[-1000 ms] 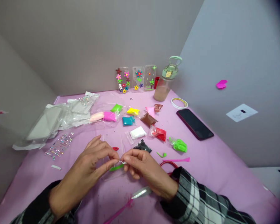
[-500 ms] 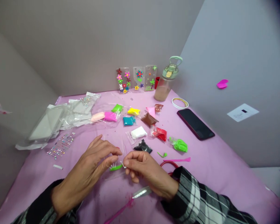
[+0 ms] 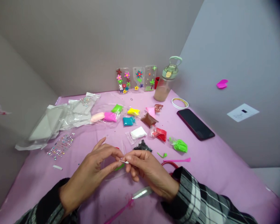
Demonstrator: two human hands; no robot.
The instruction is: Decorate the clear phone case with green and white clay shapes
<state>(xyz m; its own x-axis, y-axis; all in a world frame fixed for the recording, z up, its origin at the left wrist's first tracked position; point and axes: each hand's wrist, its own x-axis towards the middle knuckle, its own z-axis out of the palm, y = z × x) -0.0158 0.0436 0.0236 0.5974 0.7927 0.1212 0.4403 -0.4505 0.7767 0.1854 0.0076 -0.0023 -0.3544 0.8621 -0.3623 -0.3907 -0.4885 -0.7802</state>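
A thin white clay strip [image 3: 123,161] stretches between the fingertips of both hands. My right hand [image 3: 146,166] pinches one end of it between thumb and forefinger. At the other end, the thumb and forefinger of my left hand [image 3: 96,165] close on the strip, its other fingers raised. Below the fingertips, a green clay piece [image 3: 119,167] lies on a clear phone case, mostly covered by my hands. A scissor blade [image 3: 142,192] sticks out from under my right wrist, its red handle [image 3: 170,165] showing beyond. A pink modelling tool [image 3: 120,211] lies near the blade.
Beyond my hands lie packets of clay: white [image 3: 138,133], black [image 3: 142,146], red [image 3: 160,133] and several more. A phone [image 3: 195,123], a tape roll [image 3: 179,103] and a bottle [image 3: 163,84] stand or lie right. Packaged cases [image 3: 48,121] and a gem sheet [image 3: 61,145] lie left.
My left hand has moved right, its thumb and forefinger closing in on the white strip. The strip now lies more level, and the green piece is more covered.
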